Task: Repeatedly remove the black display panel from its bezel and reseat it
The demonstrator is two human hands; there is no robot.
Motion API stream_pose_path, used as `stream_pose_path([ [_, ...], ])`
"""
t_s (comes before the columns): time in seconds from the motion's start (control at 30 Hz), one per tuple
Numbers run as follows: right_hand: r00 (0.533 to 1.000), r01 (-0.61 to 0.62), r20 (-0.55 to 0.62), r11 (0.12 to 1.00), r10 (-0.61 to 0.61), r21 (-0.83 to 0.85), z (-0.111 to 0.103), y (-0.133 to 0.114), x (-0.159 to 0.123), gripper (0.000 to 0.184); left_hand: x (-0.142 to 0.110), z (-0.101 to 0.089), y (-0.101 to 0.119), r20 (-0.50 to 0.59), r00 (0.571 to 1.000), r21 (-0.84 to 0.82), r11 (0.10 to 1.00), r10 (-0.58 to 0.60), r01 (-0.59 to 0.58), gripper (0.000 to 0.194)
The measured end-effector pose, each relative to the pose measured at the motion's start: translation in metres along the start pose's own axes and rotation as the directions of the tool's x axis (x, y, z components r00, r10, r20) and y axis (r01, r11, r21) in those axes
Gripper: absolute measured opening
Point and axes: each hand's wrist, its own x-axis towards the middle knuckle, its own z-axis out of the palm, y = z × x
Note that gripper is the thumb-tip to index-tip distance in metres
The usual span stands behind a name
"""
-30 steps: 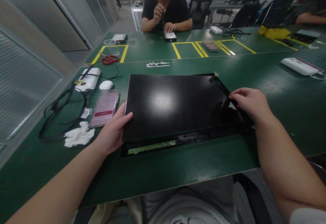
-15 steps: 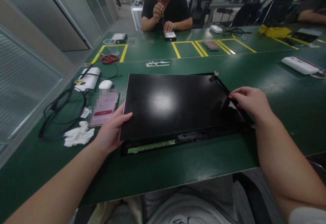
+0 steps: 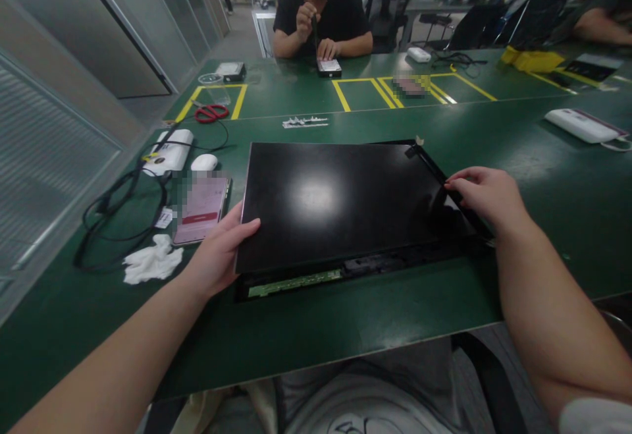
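A glossy black display panel [image 3: 316, 223] is raised at its left side above a black screen housing [image 3: 385, 263] on the green table. My left hand [image 3: 220, 246] grips the panel's left edge, thumb on the face and fingers underneath. A green circuit strip [image 3: 296, 282] shows in the housing along the near edge. My right hand [image 3: 481, 197] is closed at the right rim of the housing, with thumb and forefinger pinched on the frame edge; the exact contact is partly hidden.
Left of the panel lie a phone [image 3: 203, 210], a crumpled tissue [image 3: 153, 261], a white case [image 3: 204, 162], a white box [image 3: 170, 151], black cables [image 3: 118, 223] and red scissors [image 3: 212, 113]. A person [image 3: 323, 19] sits opposite, working on a hard drive [image 3: 328, 68].
The panel's left edge and my left hand have shifted very slightly right. My right hand stays at the right rim.
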Motion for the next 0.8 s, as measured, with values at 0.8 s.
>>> stream_pose_path([
  [0.8, 1.0, 0.006, -0.004, 1.0, -0.006, 0.022, 0.002, 0.002, 0.0013, 0.03, -0.0009, 0.0024, -0.0011, -0.007, 1.0, -0.001, 1.0, 0.016, -0.016, 0.067],
])
